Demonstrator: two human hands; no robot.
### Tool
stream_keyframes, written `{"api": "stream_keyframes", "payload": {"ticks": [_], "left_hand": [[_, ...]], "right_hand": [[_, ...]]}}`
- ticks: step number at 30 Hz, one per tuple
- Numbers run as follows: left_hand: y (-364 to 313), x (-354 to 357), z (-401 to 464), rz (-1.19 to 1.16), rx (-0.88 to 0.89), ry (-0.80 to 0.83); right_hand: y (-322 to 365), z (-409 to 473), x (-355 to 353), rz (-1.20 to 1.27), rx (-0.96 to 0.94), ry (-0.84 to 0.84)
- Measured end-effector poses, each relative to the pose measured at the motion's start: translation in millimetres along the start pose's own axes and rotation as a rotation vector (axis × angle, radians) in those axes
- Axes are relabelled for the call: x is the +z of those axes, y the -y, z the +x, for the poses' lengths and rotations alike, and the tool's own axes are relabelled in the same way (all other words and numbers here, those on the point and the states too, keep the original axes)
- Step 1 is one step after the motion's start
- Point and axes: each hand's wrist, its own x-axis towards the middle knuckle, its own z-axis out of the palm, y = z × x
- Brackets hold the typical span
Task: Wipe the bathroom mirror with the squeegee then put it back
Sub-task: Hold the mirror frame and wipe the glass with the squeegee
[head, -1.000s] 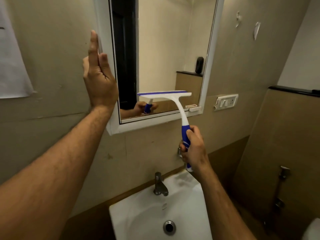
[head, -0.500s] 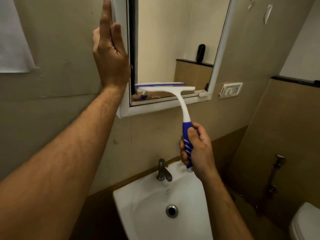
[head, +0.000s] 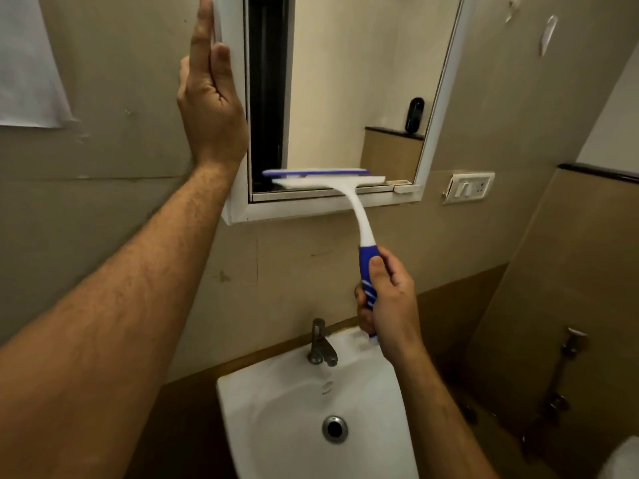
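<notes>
The right hand (head: 389, 302), at about 5 o'clock from the picture's centre, is clenched round the blue grip of the squeegee (head: 349, 205), thumb along the handle. The white neck rises toward 11 o'clock to the blade, which lies level against the glass at the very bottom of the mirror (head: 352, 81), just above the lower rail of the white frame. The left hand (head: 211, 108), at 10 o'clock, is released and flat, fingers straight and pointing to 12 o'clock, its palm against the left outer edge of the mirror frame. Below, at 6 o'clock, sits a white sink (head: 242, 402) with a metal tap (head: 320, 344) at its back rim. A white switch plate (head: 468, 188) is on the wall at 3 o'clock from the blade.
</notes>
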Motion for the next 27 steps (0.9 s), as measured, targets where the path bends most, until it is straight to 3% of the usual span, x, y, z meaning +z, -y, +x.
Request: {"api": "stream_keyframes", "payload": {"ticks": [6, 15, 22, 27], "left_hand": [[-3.0, -0.2, -3.2, 0.012, -0.01, 0.026], [-8.3, -4.5, -3.2, -0.004, 0.038, 0.006], [-4.3, -3.4, -2.3, 0.009, -0.029, 0.032], [-2.8, -3.4, -1.5, 0.04, -0.023, 0.029]], "right_hand": [[16.4, 16.5, 7.9, 0.025, -0.053, -0.004], [-17.5, -1.7, 11.4, -0.012, 0.039, -0.064], [17.9, 16.0, 24.8, 0.04, -0.071, -0.048], [7.6, 13.4, 31.1, 0.039, -0.047, -0.033]]}}
